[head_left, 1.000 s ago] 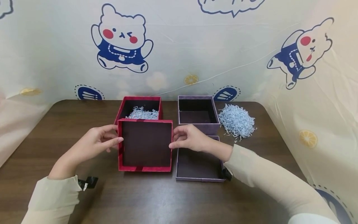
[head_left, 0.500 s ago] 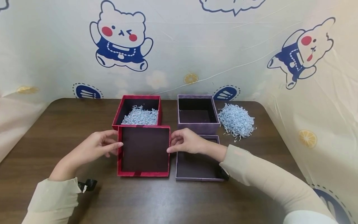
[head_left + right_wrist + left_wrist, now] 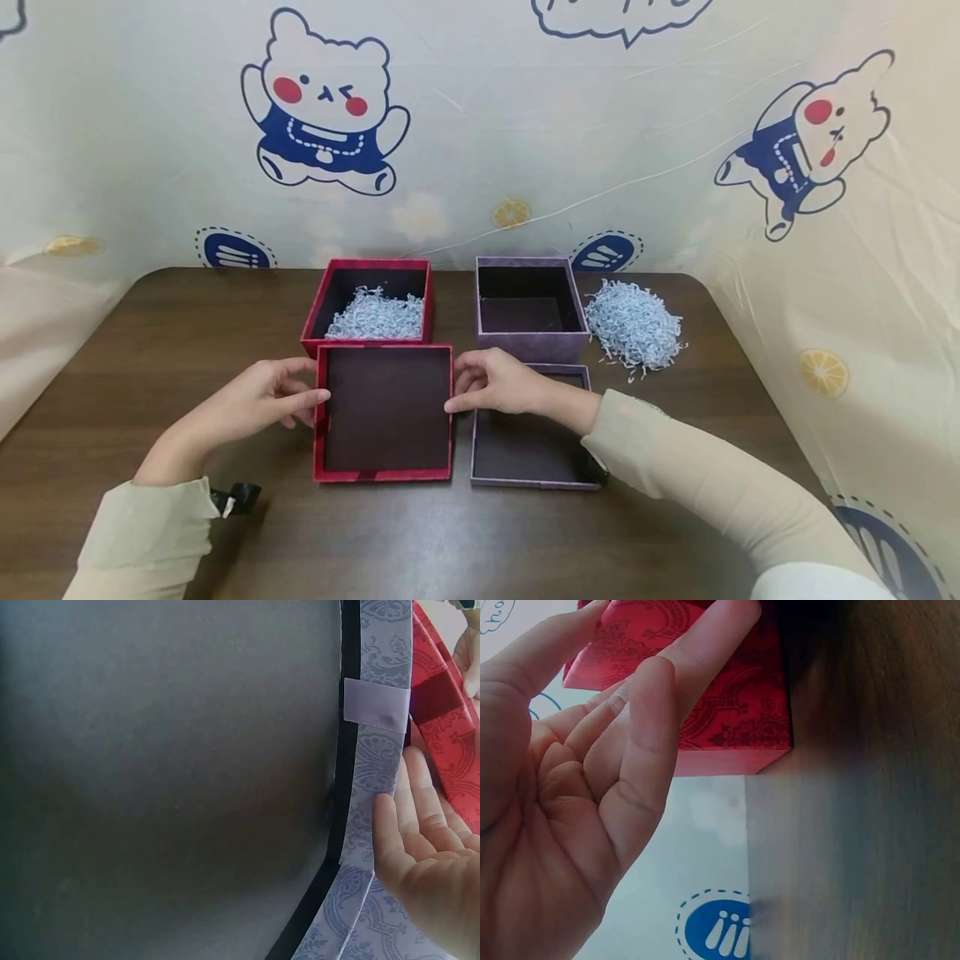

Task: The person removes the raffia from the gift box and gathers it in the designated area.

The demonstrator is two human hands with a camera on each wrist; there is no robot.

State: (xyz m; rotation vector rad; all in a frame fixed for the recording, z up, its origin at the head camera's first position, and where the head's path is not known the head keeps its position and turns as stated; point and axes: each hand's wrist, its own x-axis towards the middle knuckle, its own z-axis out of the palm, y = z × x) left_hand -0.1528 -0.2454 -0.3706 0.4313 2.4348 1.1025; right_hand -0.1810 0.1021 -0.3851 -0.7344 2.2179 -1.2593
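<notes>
My left hand point(image 3: 258, 398) and right hand point(image 3: 502, 382) hold a red box lid point(image 3: 382, 475) by its two sides, thumbs at the rim. The lid's dark inside faces up toward me, right in front of a red box point(image 3: 427, 317). Light blue shredded paper point(image 3: 378, 315) lies in that box. Beneath my right wrist is a purple box lid point(image 3: 532, 450), dark inside up. In the left wrist view, patterned red box sides point(image 3: 742, 712) show behind my fingers. The right wrist view has the purple lid's ribboned rim point(image 3: 379, 705) beside my right fingers and the red lid beyond.
An open purple box point(image 3: 532, 342) stands behind the purple lid, with a dark interior. To its right, a heap of blue shredded paper point(image 3: 633, 325) lies on the brown table point(image 3: 360, 550). A printed cloth point(image 3: 465, 125) hangs behind the table.
Both hands have brought the red lid down and toward me, slightly to the left. More of the red box and its shredded paper shows behind it.
</notes>
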